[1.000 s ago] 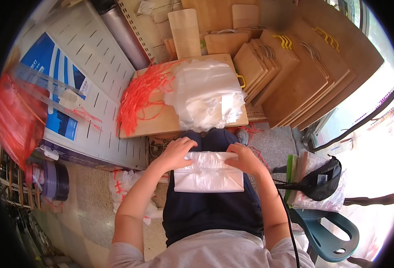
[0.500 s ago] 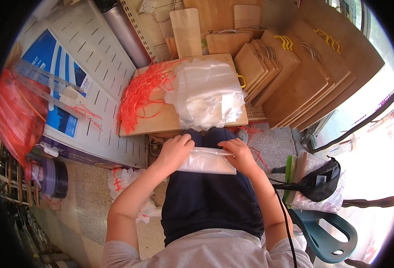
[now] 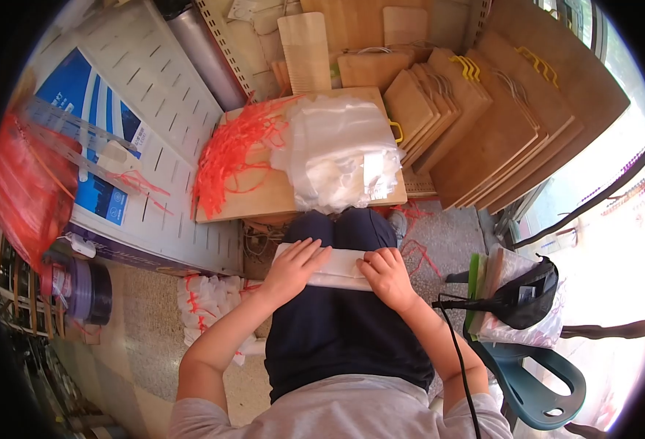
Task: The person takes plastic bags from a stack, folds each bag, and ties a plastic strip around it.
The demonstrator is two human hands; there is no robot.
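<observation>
Across my thighs lies a folded bundle of clear plastic bags (image 3: 337,268), now a narrow flat strip. My left hand (image 3: 297,269) rests on its left end with the fingers stretched out flat. At the right end my right hand (image 3: 387,276) has its fingers bent and gripping the bundle; its thumb is mostly hidden. Past my knees, a stack of clear plastic bags (image 3: 337,146) sits on a wooden board (image 3: 264,208). A heap of red plastic ties (image 3: 235,150) lies left of that stack.
Wooden cutting boards (image 3: 483,139) lean in rows at the back right. A white slotted panel (image 3: 169,139) stands on the left. Tied white bundles (image 3: 209,300) lie on the floor to my left. A green plastic stool (image 3: 531,388) carries a black bag (image 3: 524,296) on my right.
The plastic bags on my lap have been folded over into a narrower strip. My left hand has flattened onto them, and my right fingers have moved down onto the fold.
</observation>
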